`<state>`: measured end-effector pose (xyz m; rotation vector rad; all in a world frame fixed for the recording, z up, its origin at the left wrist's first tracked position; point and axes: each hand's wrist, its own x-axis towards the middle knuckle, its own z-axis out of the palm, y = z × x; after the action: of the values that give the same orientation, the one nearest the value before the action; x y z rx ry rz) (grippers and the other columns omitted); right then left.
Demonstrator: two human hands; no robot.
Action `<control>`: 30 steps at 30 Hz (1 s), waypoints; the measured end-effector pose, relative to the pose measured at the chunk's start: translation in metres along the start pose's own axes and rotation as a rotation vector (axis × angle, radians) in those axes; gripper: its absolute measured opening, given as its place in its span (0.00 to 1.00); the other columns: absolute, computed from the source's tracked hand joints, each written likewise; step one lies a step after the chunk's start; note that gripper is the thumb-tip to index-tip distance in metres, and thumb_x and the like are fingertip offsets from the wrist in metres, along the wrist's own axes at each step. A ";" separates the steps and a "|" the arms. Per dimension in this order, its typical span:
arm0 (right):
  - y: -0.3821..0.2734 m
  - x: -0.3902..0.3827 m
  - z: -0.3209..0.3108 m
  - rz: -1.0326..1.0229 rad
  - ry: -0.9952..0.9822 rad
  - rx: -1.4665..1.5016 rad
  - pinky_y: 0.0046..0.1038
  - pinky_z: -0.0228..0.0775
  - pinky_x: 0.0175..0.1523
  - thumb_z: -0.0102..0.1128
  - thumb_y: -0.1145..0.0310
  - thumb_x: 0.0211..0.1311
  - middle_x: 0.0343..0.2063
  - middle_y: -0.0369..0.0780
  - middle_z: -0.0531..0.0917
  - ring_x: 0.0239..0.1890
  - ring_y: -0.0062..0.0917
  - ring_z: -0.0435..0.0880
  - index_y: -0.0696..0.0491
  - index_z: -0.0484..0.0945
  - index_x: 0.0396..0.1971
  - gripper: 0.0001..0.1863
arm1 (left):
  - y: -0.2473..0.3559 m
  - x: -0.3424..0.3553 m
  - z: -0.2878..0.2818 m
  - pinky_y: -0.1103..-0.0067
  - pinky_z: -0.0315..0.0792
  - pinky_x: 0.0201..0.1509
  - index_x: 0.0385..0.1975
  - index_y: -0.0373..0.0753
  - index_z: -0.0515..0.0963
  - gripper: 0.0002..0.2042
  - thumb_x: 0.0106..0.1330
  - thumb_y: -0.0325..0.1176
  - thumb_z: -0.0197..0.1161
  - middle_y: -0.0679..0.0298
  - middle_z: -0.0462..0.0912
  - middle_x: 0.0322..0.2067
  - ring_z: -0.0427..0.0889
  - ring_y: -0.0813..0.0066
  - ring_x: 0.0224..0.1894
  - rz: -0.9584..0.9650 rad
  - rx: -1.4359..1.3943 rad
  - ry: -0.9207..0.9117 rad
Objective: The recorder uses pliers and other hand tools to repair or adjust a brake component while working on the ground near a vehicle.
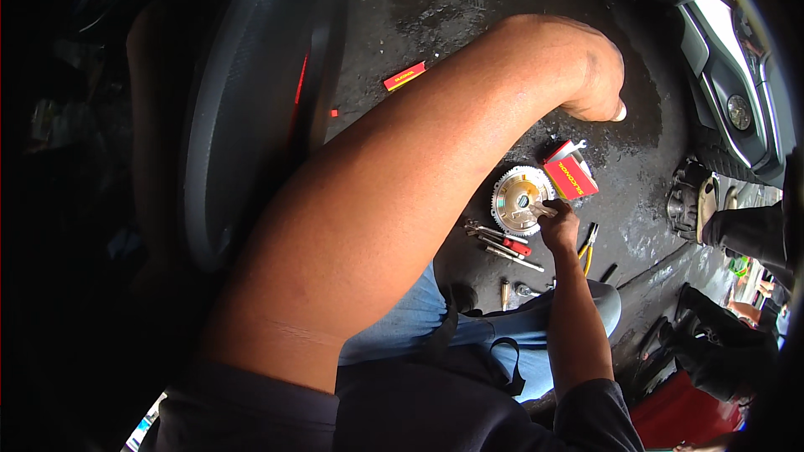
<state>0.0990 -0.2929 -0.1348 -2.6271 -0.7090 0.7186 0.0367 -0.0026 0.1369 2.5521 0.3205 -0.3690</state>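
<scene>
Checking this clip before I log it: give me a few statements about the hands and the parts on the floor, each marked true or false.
1. The right hand touches the round toothed metal part on the floor. True.
2. The left hand holds a screwdriver. False: it holds nothing and is curled, knuckles down, above the dark wet floor.
3. A red box lies right beside the toothed part. True.
4. The hand tools are stacked on top of the toothed part. False: they lie on the floor just below it in the picture.
5. The person wears blue jeans. True.
</scene>
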 end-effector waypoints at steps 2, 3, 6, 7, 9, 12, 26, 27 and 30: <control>-0.001 0.000 -0.001 0.019 0.024 -0.020 0.33 0.72 0.51 0.63 0.70 0.40 0.40 0.49 0.81 0.44 0.40 0.81 0.55 0.81 0.37 0.18 | 0.000 0.000 0.001 0.68 0.71 0.52 0.43 0.35 0.79 0.21 0.66 0.48 0.53 0.52 0.81 0.43 0.79 0.59 0.48 0.008 0.003 0.010; 0.001 0.000 0.000 0.019 0.025 -0.020 0.33 0.72 0.51 0.63 0.70 0.40 0.40 0.49 0.81 0.44 0.40 0.81 0.55 0.81 0.37 0.18 | 0.000 0.001 0.001 0.68 0.71 0.52 0.43 0.34 0.79 0.21 0.66 0.48 0.53 0.52 0.81 0.43 0.79 0.59 0.48 0.009 0.004 0.003; 0.004 0.002 0.002 -0.022 0.037 0.005 0.35 0.72 0.49 0.66 0.68 0.41 0.36 0.50 0.81 0.40 0.42 0.81 0.56 0.81 0.33 0.16 | -0.001 0.000 0.001 0.68 0.71 0.52 0.43 0.34 0.79 0.21 0.66 0.48 0.53 0.52 0.81 0.43 0.79 0.59 0.48 0.002 0.003 0.005; 0.003 0.003 0.004 -0.025 0.037 0.023 0.35 0.72 0.49 0.66 0.68 0.41 0.36 0.50 0.81 0.40 0.42 0.81 0.57 0.81 0.33 0.15 | -0.001 -0.001 0.000 0.68 0.71 0.52 0.43 0.34 0.79 0.21 0.66 0.48 0.53 0.52 0.81 0.43 0.79 0.59 0.48 -0.005 0.000 0.015; 0.007 0.003 0.003 -0.023 0.039 0.034 0.35 0.72 0.48 0.66 0.68 0.41 0.36 0.50 0.81 0.39 0.42 0.81 0.57 0.81 0.33 0.15 | 0.001 -0.001 0.001 0.68 0.71 0.52 0.43 0.34 0.79 0.21 0.66 0.48 0.53 0.52 0.81 0.43 0.79 0.59 0.48 -0.007 -0.011 0.017; 0.012 0.004 0.000 -0.015 0.044 0.040 0.35 0.72 0.48 0.66 0.68 0.41 0.35 0.50 0.81 0.39 0.42 0.81 0.57 0.81 0.33 0.15 | 0.003 0.010 0.009 0.68 0.72 0.52 0.41 0.33 0.80 0.21 0.66 0.48 0.53 0.52 0.81 0.42 0.79 0.58 0.48 0.032 -0.005 -0.004; 0.010 -0.012 -0.011 -0.012 0.174 0.040 0.38 0.72 0.48 0.60 0.75 0.40 0.37 0.49 0.79 0.40 0.46 0.79 0.56 0.79 0.34 0.15 | 0.054 0.042 0.349 0.64 0.75 0.35 0.54 0.44 0.67 0.27 0.69 0.58 0.37 0.59 0.77 0.42 0.79 0.68 0.34 -0.985 -1.929 -0.276; 0.013 -0.013 -0.012 -0.034 0.188 0.048 0.37 0.73 0.47 0.61 0.75 0.40 0.37 0.49 0.79 0.40 0.45 0.79 0.56 0.79 0.35 0.16 | 0.057 0.036 0.337 0.60 0.72 0.44 0.58 0.45 0.65 0.29 0.69 0.61 0.34 0.59 0.74 0.49 0.77 0.64 0.45 -1.019 -1.948 -0.433; 0.003 -0.021 -0.011 -0.039 0.174 0.066 0.37 0.73 0.47 0.61 0.75 0.40 0.38 0.49 0.79 0.41 0.44 0.80 0.56 0.79 0.36 0.17 | 0.055 0.032 0.354 0.59 0.66 0.52 0.59 0.45 0.64 0.31 0.68 0.63 0.32 0.59 0.70 0.56 0.70 0.63 0.55 -0.780 -2.271 -0.403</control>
<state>0.0905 -0.3089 -0.1190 -2.5696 -0.6730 0.4858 0.0139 -0.2348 -0.1367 0.0737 0.8355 -0.3537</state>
